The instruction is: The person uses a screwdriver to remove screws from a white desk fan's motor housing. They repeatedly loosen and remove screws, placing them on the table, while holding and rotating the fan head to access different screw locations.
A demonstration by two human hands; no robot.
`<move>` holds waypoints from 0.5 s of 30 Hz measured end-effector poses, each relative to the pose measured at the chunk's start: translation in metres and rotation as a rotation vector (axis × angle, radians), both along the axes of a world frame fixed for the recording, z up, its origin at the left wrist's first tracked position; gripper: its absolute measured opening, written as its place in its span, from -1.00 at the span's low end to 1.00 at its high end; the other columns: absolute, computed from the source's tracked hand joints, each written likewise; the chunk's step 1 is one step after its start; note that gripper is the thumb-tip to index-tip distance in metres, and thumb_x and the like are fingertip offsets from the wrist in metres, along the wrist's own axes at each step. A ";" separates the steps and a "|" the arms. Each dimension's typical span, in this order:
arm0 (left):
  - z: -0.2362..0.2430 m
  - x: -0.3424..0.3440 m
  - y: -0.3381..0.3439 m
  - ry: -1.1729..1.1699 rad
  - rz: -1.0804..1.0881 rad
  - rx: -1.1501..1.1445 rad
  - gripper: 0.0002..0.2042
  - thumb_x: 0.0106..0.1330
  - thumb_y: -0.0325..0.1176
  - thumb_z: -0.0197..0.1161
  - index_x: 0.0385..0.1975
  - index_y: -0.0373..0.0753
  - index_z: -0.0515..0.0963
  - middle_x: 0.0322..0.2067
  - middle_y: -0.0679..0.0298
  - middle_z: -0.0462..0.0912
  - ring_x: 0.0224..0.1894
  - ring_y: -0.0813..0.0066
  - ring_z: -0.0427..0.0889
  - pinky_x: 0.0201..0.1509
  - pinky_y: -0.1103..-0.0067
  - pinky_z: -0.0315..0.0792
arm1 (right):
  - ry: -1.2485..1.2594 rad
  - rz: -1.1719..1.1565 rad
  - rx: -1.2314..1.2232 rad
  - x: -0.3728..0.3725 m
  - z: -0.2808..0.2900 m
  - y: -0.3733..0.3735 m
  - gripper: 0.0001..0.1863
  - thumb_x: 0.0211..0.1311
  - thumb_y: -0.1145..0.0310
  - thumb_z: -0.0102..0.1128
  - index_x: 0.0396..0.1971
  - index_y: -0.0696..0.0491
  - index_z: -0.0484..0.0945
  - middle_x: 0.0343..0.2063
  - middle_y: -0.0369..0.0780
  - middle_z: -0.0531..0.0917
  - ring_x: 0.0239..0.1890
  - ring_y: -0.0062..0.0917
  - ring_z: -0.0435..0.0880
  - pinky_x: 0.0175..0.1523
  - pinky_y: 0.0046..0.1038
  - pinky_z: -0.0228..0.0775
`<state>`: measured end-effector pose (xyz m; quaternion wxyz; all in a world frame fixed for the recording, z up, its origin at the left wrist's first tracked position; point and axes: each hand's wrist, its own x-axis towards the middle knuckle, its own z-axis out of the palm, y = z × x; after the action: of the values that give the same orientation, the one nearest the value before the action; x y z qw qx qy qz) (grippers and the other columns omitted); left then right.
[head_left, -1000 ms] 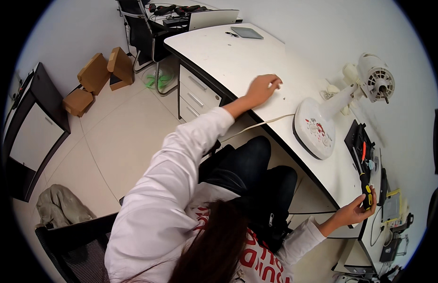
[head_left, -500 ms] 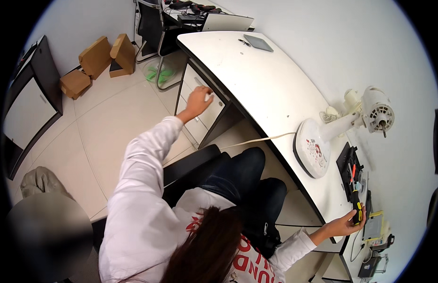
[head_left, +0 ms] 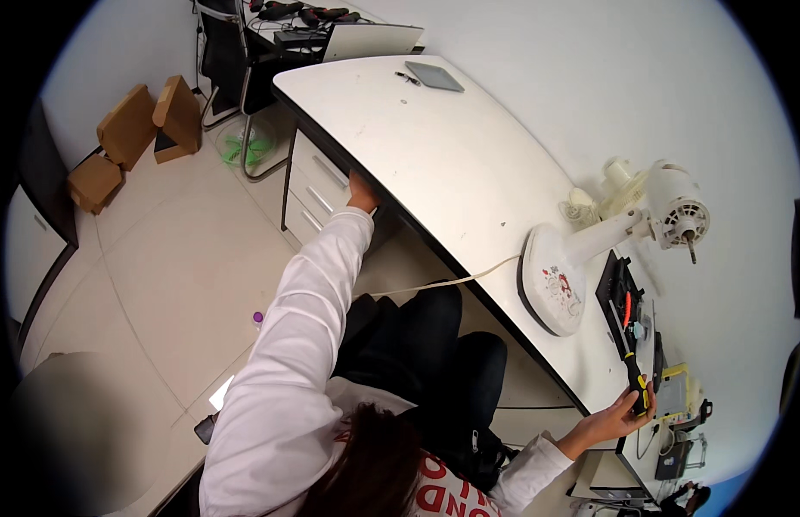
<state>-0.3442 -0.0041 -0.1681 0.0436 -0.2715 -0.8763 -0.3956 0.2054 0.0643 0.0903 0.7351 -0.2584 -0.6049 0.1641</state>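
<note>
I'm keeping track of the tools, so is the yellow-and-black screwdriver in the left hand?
No, the right hand holds the screwdriver by its handle.

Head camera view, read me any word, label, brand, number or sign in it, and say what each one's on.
White top: large red letters, partly covered by dark hair; I don't copy out wording.
Fan base: a red printed picture with small marks, too small to read.
Screwdriver in the right hand: no readable marking.
I can make out no other text.
</note>
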 end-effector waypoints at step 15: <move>-0.006 -0.031 0.008 0.342 -0.218 -0.454 -0.44 0.32 0.04 -0.13 0.28 -0.05 0.20 0.32 0.22 0.14 0.34 0.15 0.11 0.38 0.22 -0.06 | -0.033 0.002 -0.017 -0.005 -0.011 -0.002 -0.72 0.30 0.54 -0.03 -0.01 0.17 0.26 0.04 -0.09 0.44 0.12 -0.26 0.45 0.25 -0.28 0.31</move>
<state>-0.3750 0.0040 -0.1745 0.0862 -0.4294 -0.8879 -0.1406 0.2007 0.0626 0.0797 0.7228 -0.2665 -0.6157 0.1659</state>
